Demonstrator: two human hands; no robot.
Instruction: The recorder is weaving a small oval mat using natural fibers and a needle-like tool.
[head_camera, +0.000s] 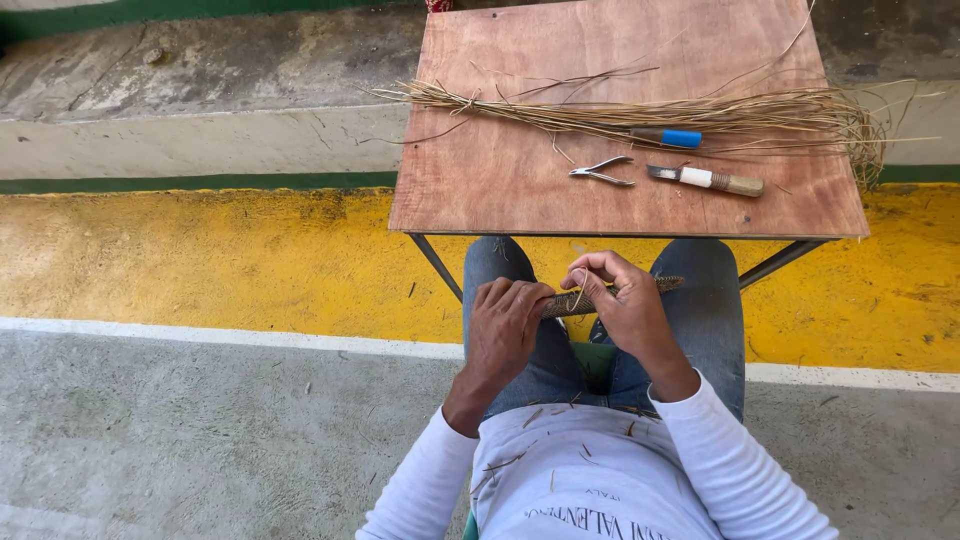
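Note:
I sit with a thin woven strip (662, 285) of brown fibre held across my knees. My left hand (505, 322) grips its left part from above. My right hand (622, 300) pinches a fine straw strand at the strip's middle between thumb and fingers. The strip's right end pokes out past my right hand over my jeans. Its left end is hidden under my left hand.
A small wooden table (520, 170) stands just beyond my knees. On it lie a long bundle of dry straw (600, 112), small metal pliers (602, 172), a blue-handled tool (668, 137) and a knife with a taped handle (706, 179). Yellow-painted and grey concrete floor lies around.

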